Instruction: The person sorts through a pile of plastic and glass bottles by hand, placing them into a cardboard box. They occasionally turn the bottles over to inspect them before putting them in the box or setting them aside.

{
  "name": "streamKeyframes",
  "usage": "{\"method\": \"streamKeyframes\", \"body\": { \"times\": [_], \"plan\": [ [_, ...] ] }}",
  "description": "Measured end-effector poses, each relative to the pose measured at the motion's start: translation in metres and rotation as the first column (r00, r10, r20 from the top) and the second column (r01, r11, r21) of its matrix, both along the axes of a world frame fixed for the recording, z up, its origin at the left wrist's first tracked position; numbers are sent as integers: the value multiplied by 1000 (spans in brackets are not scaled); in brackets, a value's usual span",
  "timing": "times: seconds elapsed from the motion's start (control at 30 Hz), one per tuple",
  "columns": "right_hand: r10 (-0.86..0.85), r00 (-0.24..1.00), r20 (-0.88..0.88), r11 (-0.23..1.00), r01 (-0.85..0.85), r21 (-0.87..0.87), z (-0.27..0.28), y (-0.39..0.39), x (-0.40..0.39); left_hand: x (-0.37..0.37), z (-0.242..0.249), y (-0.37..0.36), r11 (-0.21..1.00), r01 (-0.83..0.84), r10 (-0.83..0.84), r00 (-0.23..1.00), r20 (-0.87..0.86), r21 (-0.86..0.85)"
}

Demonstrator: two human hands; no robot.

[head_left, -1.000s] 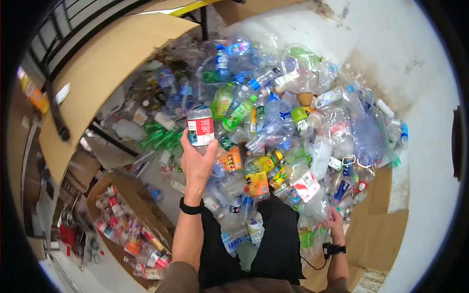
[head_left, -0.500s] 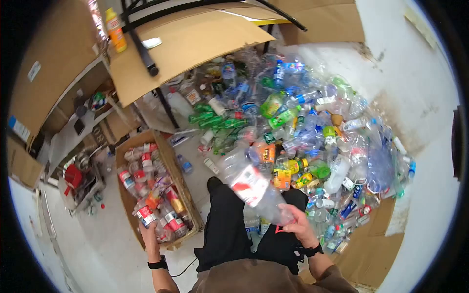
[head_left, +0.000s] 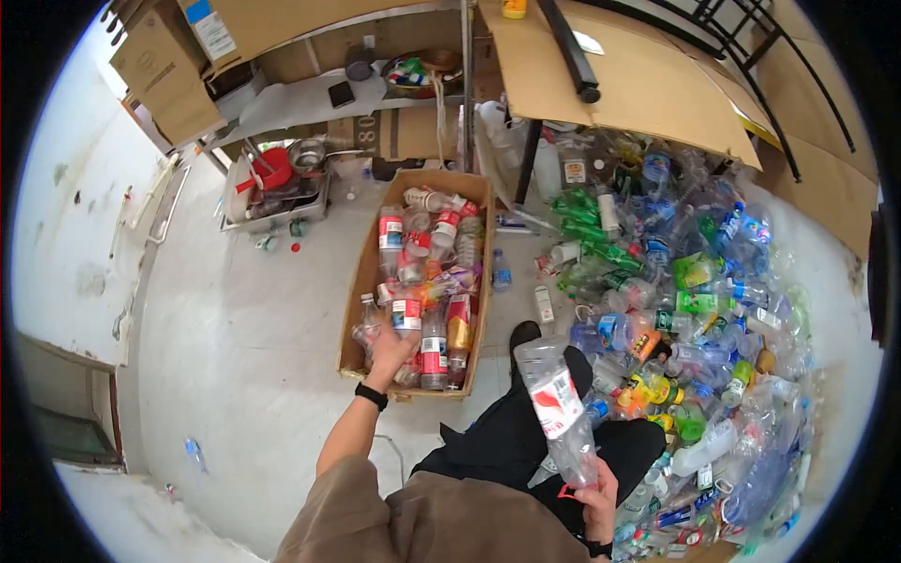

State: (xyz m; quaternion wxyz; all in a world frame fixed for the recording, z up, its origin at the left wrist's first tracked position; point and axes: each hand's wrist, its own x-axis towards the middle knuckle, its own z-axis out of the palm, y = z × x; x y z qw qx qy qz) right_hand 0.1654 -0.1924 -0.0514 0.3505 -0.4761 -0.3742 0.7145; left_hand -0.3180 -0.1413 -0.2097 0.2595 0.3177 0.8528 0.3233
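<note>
My right hand [head_left: 598, 502] is closed around the neck of a large clear plastic bottle [head_left: 558, 408] with a red and white label. A red ring shows at the bottle's neck, and its base points up and away over my legs. My left hand [head_left: 392, 349] reaches into a long cardboard box [head_left: 349, 352], its fingers closed on a clear plastic bottle [head_left: 405, 315] with a red and white label; the fingertips are partly hidden. Several similar bottles lie around it in the box, among them a bottle with a gold and red label [head_left: 458, 328].
A large heap of loose bottles [head_left: 685, 300] spreads over the floor to my right, against the wall. Beyond it stands a cardboard-covered table [head_left: 619, 84] with black legs. A metal tray [head_left: 310, 208] with a red pan [head_left: 272, 169] sits at the back left.
The view has swung left, so the box now lies nearer the middle. The large bottle in my right hand has turned more upright. My left hand stays at the bottle in the box.
</note>
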Motion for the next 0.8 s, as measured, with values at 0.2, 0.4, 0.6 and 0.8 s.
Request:
{"method": "streamKeyframes", "body": {
  "times": [0.2, 0.4, 0.6, 0.8],
  "plan": [
    [-95, 991, 93, 995, 92, 27, 10, 3, 0, 19, 23, 1, 997, 71, -68, 978, -196, 4],
    [-88, 994, 62, 996, 88, 17, 5, 9, -6, 48, 2, -13, 943, 316, -332, 909, -251, -102],
    [44, 999, 22, 998, -45, 52, 3, 12, -12, 89, -21, 8, 969, 187, -231, 921, -314, -163],
    [16, 999, 52, 996, -20, 85, 11, 17, -33, 110, -16, 18, 922, 222, -337, 863, -376, -316]
  ]
}}
